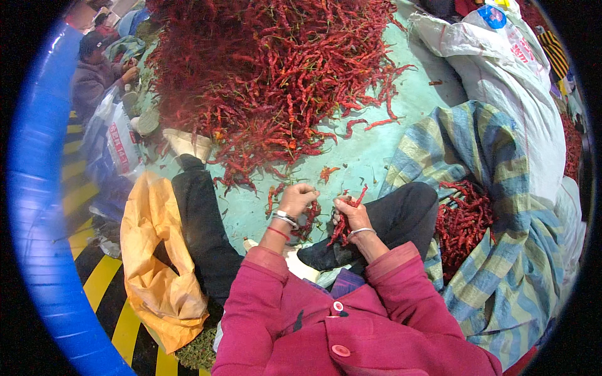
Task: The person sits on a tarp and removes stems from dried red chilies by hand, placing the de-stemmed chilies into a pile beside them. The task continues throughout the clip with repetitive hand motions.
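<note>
Several dried red chilies [342,230] stick out above and below my right hand [353,214], which is closed around them. To its left, my left hand [297,201] is raised with thumb and fingertips drawn together. Whether a small piece is pinched there is too small to tell. Beneath my left hand lies a little group of chilies [309,222], partly covered by the wrist. A large heap of dried red chilies [291,70] with pale stems spreads over the light green sheet [350,157] before me.
At my right, a blue-and-cream checked woven sack [505,263] gapes around more chilies [463,221]. Full white woven sacks [510,98] stand behind it. A crumpled orange sack [157,277] lies beside my outstretched left leg. Another person [96,75] sits at the upper left, near a plastic bag [115,136].
</note>
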The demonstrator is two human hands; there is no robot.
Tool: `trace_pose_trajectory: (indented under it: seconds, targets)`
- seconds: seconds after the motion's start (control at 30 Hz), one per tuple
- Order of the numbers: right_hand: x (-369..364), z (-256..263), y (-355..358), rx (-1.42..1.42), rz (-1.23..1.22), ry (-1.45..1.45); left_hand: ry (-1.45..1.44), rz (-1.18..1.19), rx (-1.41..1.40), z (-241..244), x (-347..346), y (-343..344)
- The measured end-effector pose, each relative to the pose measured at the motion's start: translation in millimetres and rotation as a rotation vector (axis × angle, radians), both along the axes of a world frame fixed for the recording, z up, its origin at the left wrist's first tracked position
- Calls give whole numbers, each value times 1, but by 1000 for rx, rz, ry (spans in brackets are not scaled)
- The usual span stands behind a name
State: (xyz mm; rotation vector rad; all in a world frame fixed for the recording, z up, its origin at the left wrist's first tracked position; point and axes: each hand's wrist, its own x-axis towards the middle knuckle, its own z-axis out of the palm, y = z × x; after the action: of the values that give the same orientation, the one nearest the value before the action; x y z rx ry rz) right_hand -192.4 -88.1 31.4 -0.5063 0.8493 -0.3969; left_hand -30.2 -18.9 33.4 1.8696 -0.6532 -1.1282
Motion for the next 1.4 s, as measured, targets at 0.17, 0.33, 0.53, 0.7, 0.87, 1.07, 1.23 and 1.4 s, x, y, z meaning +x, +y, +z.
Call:
trace_pose_trajectory:
  seconds: [0.17, 0.33, 0.53, 0.7, 0.87, 1.07, 1.23, 1.4]
  targets:
    - [0, -2, 7, -389, 423, 35, -101, -39, -37, 25, -2, 18]
    - [5, -26, 17, -585, 562, 37, -84, 35, -172, 24, -29, 34]
    - [8, 40, 21, -388, 606, 136, 35, 55, -249, 45, -32, 44]
    - [13, 11, 27, -494, 665, 215, 13, 21, -198, 31, -22, 58]
    - [17, 25, 28, -529, 749, 243, -123, -92, -193, 19, -15, 69]
    - [24, 49, 34, -567, 797, 291, -165, -31, -169, 16, -13, 73]
    - [23, 30, 33, -629, 705, 256, -650, -105, -300, 51, -26, 63]
    - [34, 17, 24, -418, 660, 201, -1170, -6, -262, 11, 0, 56]
